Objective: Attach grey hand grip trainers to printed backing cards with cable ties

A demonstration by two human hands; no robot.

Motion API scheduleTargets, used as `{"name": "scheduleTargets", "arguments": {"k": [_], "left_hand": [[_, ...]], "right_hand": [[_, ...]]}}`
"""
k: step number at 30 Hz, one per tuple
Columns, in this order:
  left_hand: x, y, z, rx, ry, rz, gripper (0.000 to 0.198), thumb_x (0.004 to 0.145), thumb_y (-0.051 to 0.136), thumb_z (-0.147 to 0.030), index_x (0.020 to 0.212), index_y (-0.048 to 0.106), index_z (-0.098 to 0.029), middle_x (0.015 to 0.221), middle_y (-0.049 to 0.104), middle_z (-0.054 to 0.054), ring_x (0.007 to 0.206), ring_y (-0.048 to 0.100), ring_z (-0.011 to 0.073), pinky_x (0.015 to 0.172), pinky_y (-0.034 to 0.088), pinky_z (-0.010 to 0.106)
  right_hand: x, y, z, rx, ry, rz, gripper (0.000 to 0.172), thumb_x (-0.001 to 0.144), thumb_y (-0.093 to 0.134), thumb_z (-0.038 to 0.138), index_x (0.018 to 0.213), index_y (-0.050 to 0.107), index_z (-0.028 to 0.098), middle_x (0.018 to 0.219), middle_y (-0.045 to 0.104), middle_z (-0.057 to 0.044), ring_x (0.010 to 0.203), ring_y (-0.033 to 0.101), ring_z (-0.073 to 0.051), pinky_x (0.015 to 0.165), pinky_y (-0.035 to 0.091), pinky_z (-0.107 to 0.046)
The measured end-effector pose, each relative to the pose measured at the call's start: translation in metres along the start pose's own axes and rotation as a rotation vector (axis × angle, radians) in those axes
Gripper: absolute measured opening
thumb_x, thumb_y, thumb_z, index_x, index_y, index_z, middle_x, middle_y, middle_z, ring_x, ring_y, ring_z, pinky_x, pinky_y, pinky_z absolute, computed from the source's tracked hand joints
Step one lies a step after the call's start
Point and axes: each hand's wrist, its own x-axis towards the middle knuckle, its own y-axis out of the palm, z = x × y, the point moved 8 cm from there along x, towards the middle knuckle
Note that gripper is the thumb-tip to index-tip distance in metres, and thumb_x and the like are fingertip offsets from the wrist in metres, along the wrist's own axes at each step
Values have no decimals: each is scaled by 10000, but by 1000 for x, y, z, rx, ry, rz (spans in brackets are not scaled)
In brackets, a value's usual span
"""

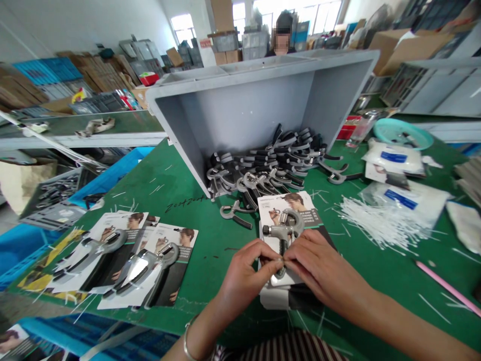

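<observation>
1. Two bare hands meet over a grey-and-black hand grip (277,231), lying on a stack of printed cards (267,206) at the near middle of a green desk (210,240).
2. The fingers of the left hand (253,265) and right hand (319,268) are closed in tight pinches, tips meeting at the grip's lower handle. Whether they hold the handle or something thin is too small to tell.
3. Progress: two carded grips (141,268) lie at the left and look finished, though their fastening is unclear. The middle one seems partway. Many loose grips (270,160), without cards, remain in and before a grey bin (244,110) on its side; white ties (379,220) lie heaped at the right.
4. The middle grip has a curved grey frame, a coiled metal spring, a black knob and dark padding on its handle.
</observation>
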Motion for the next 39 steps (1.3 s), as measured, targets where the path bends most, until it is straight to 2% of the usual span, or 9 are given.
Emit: {"name": "scheduleTargets", "arguments": {"k": [4,8,15,27,33,39], "left_hand": [[4,0,-1,19,-12,46,59,868,688,-208,847,705,-156,815,674,31,784,613,153,742,459,253],[1,0,4,-50,-33,37,105,900,655,-249,918,721,-170,879,692,43,839,628,167,780,468,265],[-2,0,4,-42,-38,8,90,885,668,-235,877,718,-161,851,682,43,824,621,166,769,463,263],[-7,-1,9,-85,-59,-27,124,907,636,-270,871,696,-168,863,666,44,849,612,177,787,464,279],[-5,0,12,-76,-69,-22,123,910,637,-275,877,690,-169,867,663,43,844,606,173,782,466,278],[-6,-2,8,-51,-38,-55,98,897,650,-235,839,688,-166,831,659,37,814,607,167,757,468,272]], "right_hand": [[-2,-2,-5,106,17,-21,141,1003,487,219,922,596,184,864,623,-53,843,502,-222,809,391,-383],[-5,-2,-9,199,45,-34,68,992,520,199,964,582,202,903,638,-33,861,524,-208,836,396,-379],[-5,0,-13,236,77,-74,75,990,522,201,931,568,209,879,621,-29,862,507,-215,809,406,-373],[-3,5,-7,194,89,-158,34,964,553,184,944,578,195,892,629,-48,866,516,-223,817,398,-385],[-2,5,-7,172,80,-145,46,971,541,192,969,586,196,918,637,-57,886,519,-225,837,403,-387],[-1,9,-5,81,74,-74,111,987,512,221,933,601,181,904,621,-69,879,511,-236,827,390,-400]]}}
